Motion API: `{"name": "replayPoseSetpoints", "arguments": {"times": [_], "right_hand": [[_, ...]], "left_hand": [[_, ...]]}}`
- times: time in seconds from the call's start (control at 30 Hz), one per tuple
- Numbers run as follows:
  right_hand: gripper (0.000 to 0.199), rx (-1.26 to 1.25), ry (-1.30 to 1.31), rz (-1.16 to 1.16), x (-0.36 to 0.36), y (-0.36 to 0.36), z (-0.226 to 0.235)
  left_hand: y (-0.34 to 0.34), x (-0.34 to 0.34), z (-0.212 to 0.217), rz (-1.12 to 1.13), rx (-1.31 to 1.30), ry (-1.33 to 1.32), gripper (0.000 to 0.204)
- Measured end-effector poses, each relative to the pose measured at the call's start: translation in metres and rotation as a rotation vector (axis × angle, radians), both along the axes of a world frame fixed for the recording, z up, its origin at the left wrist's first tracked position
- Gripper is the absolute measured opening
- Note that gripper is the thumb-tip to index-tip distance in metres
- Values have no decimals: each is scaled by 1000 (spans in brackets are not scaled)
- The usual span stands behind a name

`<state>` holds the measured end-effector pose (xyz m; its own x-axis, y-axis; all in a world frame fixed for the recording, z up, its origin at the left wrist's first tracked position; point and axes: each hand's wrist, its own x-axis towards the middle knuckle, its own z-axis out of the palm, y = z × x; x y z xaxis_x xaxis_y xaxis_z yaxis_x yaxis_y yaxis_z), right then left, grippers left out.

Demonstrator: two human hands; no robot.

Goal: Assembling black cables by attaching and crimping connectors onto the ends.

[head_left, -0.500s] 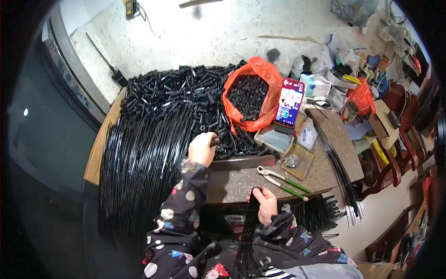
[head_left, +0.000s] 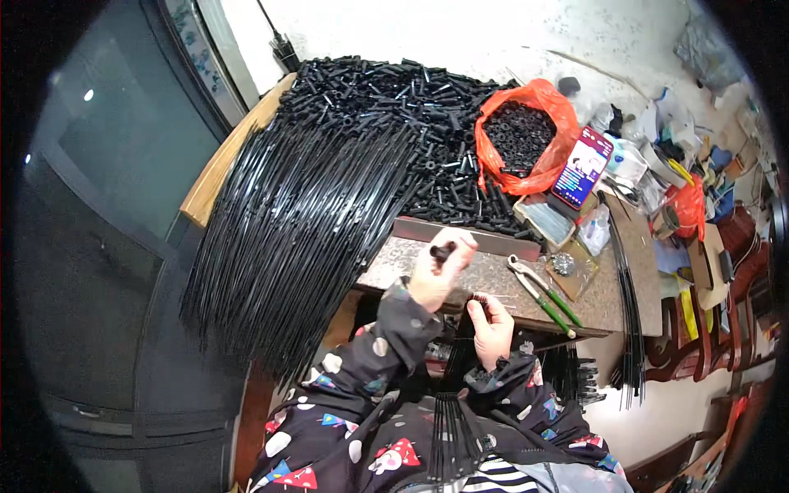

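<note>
My left hand (head_left: 434, 275), over the table's front edge, is closed around a black tubular piece (head_left: 443, 251), its end showing beside the thumb. Close beside it on the right, my right hand (head_left: 492, 333) grips a bundle of thin black rods (head_left: 448, 423). The bundle hangs down over my lap, and its thin tips poke out above my fingers. Beyond my left hand lies a heap of short black tubes (head_left: 452, 131), held back by a low metal strip (head_left: 468, 239). To its left a wide spread of long black rods (head_left: 304, 214) drapes over the table edge.
An orange plastic bag (head_left: 565, 123) of small black rings stands beside a propped phone (head_left: 582, 168). Green-handled pliers (head_left: 542, 294) lie right of my hands. Further right, more rods (head_left: 626, 312) overhang the edge. A clear tray (head_left: 546, 222) and small dish of metal bits (head_left: 564, 264) sit nearby.
My left hand has come from the tube heap toward my right hand, carrying the black tubular piece. The view has swung, so the table appears shifted up and right.
</note>
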<state>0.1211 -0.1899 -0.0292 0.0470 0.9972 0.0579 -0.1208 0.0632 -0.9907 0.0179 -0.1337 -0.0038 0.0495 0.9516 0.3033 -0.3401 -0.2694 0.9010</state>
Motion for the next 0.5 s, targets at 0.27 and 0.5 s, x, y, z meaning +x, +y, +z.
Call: {"name": "replayPoseSetpoints", "arguments": {"times": [0.27,0.5], "right_hand": [[9,-107,110,107,-3,4,7],[7,-179,421,71,-10,10,-10]], "left_hand": [[-10,-24,-1,118,-392,-278,9],[-33,-33,-45,-396,-627,-515,26]]}}
